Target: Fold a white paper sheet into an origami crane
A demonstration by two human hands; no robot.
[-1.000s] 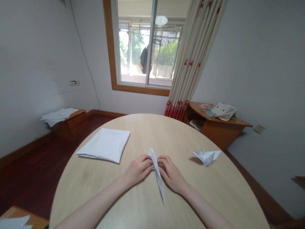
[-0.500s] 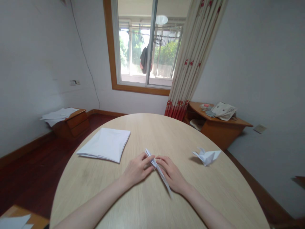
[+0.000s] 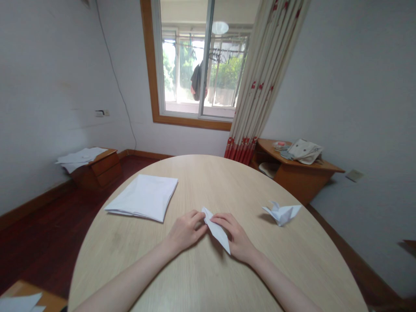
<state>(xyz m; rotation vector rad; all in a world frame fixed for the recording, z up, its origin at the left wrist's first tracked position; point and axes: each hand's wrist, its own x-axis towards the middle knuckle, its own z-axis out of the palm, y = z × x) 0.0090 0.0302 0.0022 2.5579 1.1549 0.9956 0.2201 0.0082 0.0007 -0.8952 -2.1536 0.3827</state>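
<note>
Daylight from window [image 3: 205, 65] | washed-out glare there | soft shadows | edges stretched

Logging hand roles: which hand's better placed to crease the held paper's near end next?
Likely the right hand: it sits beside the near end of the folded paper, while the left hand holds close to the far tip.

held paper [image 3: 220, 236]: white | tabletop [image 3: 208, 182]: pale wood-grain | curtain [image 3: 264, 69]: cream (with red motifs)

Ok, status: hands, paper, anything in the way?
Left hand, right hand both on folded paper. Held slanted. Paper square left, paper bird right, neither in the way.
</note>
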